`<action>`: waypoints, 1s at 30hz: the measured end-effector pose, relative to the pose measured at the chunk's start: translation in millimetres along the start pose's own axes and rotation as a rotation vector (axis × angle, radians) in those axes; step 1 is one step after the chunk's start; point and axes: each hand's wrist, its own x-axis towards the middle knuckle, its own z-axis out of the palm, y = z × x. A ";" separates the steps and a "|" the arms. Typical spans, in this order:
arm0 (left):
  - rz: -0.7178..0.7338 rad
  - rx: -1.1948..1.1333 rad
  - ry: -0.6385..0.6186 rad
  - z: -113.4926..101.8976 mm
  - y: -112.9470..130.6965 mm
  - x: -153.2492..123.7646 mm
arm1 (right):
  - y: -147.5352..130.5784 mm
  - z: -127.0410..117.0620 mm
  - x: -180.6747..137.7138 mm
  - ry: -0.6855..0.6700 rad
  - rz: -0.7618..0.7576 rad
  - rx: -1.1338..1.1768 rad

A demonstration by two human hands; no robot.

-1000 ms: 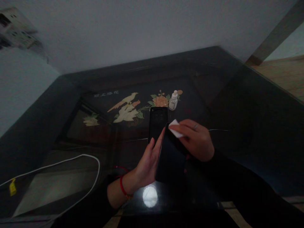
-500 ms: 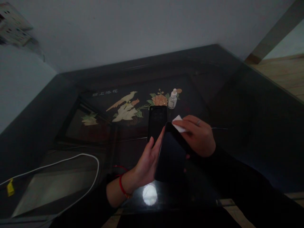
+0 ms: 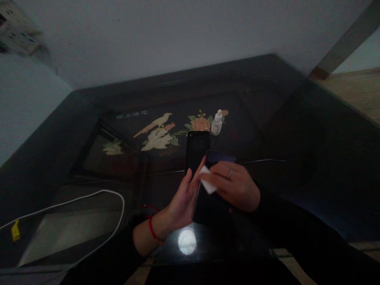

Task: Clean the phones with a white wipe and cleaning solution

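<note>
My left hand (image 3: 182, 200), with a red cord at the wrist, grips a dark phone (image 3: 218, 158) by its left edge and holds it screen up above the table. My right hand (image 3: 234, 188), with a ring on one finger, presses a small white wipe (image 3: 207, 180) against the left middle of the phone's screen. A second black phone (image 3: 196, 149) lies flat on the table just beyond my hands. A small white dropper bottle (image 3: 216, 123) stands upright behind it.
The dark glass-topped table (image 3: 297, 158) carries a painted bird and flower picture (image 3: 160, 132). A white cable (image 3: 97, 196) loops across its left part, with a yellow tag (image 3: 15, 231) near the edge. A lamp's bright reflection (image 3: 187, 240) shows at the front. Walls close the back and left.
My right hand has slid the white wipe from the phone's top right corner down and left to the screen's middle. The left hand and phone have hardly moved.
</note>
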 end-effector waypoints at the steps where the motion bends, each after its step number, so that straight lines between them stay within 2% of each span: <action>1: 0.007 0.007 0.014 -0.6 0.7 0.5 | -8.3 2.0 1.9 -0.033 -0.089 0.042; 3: -0.002 0.008 0.019 -2.0 2.0 1.1 | -19.7 3.2 4.2 -0.034 -0.200 0.091; 4: -0.007 0.004 0.011 -2.7 2.4 1.0 | -20.8 1.9 4.1 -0.025 -0.204 0.093; 6: -0.032 -0.012 -0.024 -3.8 2.9 -0.1 | -13.5 -3.3 1.9 0.011 -0.087 0.040; 9: -0.103 -0.008 -0.096 -4.2 3.2 -3.0 | 8.7 -11.6 -3.6 0.112 0.214 -0.078; 11: -0.151 0.013 -0.126 -4.2 3.1 -4.2 | 19.1 -13.4 -5.4 0.136 0.299 -0.095; 14: -0.191 -0.001 -0.128 -4.8 2.5 -3.5 | 16.5 -9.4 -3.0 0.102 0.238 -0.061; 19: -0.172 -0.104 -0.095 -8.9 2.8 -0.8 | -20.8 1.5 6.2 0.017 -0.029 0.065; 22: -0.174 -0.131 -0.111 -11.3 3.5 0.3 | -29.8 1.8 7.1 0.004 -0.150 0.124; 24: -0.158 -0.150 -0.093 -11.3 2.6 1.8 | -23.2 -1.1 5.5 0.001 -0.094 0.100; 27: -0.136 -0.157 -0.060 -9.0 0.5 4.3 | -11.2 -5.3 2.9 0.006 0.071 0.050; 30: -0.153 -0.129 -0.060 -5.8 1.4 4.8 | -19.6 -4.0 3.4 -0.006 0.030 0.097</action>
